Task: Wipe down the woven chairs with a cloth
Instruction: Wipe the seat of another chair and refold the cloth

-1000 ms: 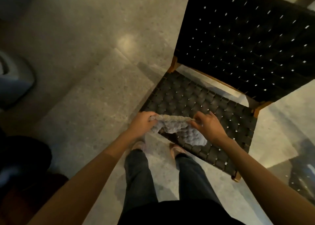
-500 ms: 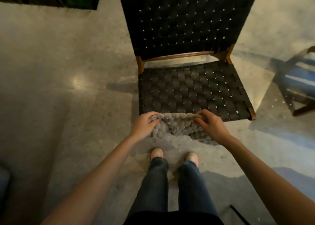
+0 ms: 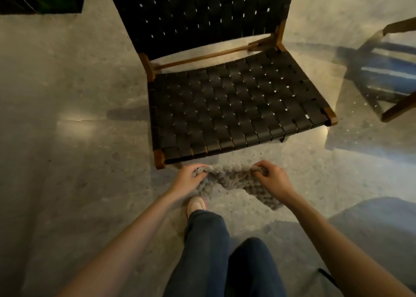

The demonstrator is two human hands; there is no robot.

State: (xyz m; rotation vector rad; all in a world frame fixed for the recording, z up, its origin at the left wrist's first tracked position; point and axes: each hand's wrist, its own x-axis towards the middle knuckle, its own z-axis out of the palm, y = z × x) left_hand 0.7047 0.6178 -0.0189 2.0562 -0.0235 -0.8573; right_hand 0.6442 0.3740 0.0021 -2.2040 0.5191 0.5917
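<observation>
Half a second ago your cloth [image 3: 231, 179] lay on the front edge of the woven chair [image 3: 236, 107]. Now you have pulled it back. It hangs over the floor [image 3: 67, 173] just in front of that edge, and it is not touching the seat. Your left hand [image 3: 188, 177] grips one top corner and your right hand [image 3: 273, 179] grips the other, with the fingers curled tight on the cloth. The cloth is grey, thick and bumpy like chunky knitting, and it sags in the middle. The chair has wide black straps woven in squares on a brown wooden frame. The floor is smooth, shiny, speckled grey.
</observation>
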